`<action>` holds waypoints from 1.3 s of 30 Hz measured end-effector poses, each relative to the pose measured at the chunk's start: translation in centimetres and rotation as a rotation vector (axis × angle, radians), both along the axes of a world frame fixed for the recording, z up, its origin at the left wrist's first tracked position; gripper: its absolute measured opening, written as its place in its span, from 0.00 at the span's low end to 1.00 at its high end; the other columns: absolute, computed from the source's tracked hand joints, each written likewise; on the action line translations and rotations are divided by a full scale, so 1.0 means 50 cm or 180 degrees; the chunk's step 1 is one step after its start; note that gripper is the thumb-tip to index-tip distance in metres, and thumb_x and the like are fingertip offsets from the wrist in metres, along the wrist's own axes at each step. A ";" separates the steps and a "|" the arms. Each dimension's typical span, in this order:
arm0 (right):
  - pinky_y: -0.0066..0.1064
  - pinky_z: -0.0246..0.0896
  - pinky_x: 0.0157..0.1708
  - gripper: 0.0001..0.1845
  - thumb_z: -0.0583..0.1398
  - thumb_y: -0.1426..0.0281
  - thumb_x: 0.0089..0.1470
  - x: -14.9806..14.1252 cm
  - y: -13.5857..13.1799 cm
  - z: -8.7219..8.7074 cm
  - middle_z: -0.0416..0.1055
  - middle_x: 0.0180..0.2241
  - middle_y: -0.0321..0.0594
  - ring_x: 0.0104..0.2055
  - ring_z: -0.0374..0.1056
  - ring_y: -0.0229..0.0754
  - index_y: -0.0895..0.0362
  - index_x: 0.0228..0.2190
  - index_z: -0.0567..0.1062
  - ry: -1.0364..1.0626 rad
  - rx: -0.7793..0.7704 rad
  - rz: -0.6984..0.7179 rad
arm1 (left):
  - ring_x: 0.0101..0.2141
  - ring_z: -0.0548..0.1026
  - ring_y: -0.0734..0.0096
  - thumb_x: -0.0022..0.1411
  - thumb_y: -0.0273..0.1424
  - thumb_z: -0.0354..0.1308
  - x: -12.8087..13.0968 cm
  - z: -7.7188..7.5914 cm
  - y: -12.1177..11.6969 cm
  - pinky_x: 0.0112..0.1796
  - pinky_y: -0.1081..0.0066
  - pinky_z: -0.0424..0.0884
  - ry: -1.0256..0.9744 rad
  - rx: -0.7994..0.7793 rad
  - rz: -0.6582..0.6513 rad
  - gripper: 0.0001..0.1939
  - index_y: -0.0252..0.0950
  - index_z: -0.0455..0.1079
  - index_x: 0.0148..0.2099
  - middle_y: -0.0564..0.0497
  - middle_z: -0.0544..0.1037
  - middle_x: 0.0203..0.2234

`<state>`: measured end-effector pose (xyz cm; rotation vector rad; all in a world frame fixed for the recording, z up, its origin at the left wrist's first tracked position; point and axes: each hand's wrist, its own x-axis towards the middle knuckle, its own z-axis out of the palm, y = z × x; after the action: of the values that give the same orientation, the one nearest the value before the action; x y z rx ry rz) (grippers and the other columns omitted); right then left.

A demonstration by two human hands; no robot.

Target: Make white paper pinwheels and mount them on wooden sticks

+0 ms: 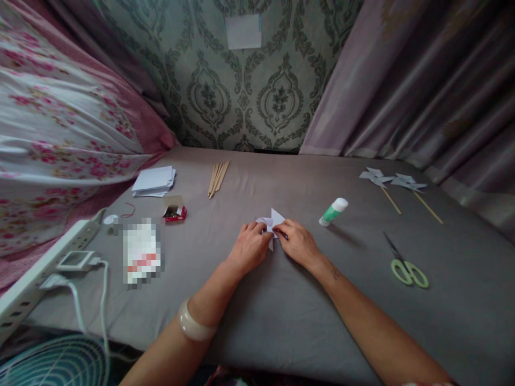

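Both hands meet over a white paper pinwheel at the middle of the cloth-covered table. My left hand is closed on its left side, with the fingers bent at the centre. From the right, my right hand pinches the pinwheel near its middle. Pointed paper blades stick out above and below the fingers; the rest is hidden under them. To the right of my right hand, a glue stick with a white cap and green label stands upright. Scissors with light green handles lie further right.
Two pinwheels on sticks lie at the back right. At the back left are stacked white paper, several wooden sticks and a small red box. A power strip with cables runs along the left edge, above a fan.
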<state>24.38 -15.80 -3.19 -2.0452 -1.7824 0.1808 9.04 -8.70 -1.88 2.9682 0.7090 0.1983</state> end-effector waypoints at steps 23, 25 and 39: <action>0.29 0.59 0.40 0.16 0.51 0.71 0.63 -0.004 -0.003 0.026 0.73 0.41 0.42 0.47 0.66 0.44 0.51 0.43 0.78 -0.0308 -0.0403 0.0217 | 0.46 0.65 0.57 0.66 0.28 0.46 0.001 0.000 -0.009 0.43 0.60 0.65 -0.0106 -0.0012 0.0028 0.15 0.39 0.71 0.49 0.43 0.71 0.43; 0.30 0.59 0.40 0.16 0.51 0.72 0.62 -0.006 -0.003 0.030 0.73 0.42 0.43 0.47 0.66 0.44 0.52 0.42 0.78 -0.0347 -0.0449 0.0234 | 0.46 0.65 0.57 0.66 0.28 0.46 0.002 0.002 -0.010 0.43 0.60 0.65 -0.0079 -0.0036 0.0037 0.15 0.38 0.71 0.49 0.43 0.71 0.44; 0.31 0.61 0.42 0.16 0.50 0.70 0.63 -0.007 0.006 0.029 0.73 0.45 0.44 0.48 0.68 0.44 0.53 0.44 0.76 -0.0152 -0.0407 0.0098 | 0.46 0.67 0.57 0.66 0.29 0.47 -0.003 0.010 -0.005 0.44 0.60 0.63 -0.0050 0.0037 0.0035 0.14 0.38 0.73 0.45 0.43 0.73 0.44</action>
<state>24.02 -15.50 -1.76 -2.1271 -1.8763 0.2636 8.89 -8.97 -1.37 2.9709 0.7252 0.2270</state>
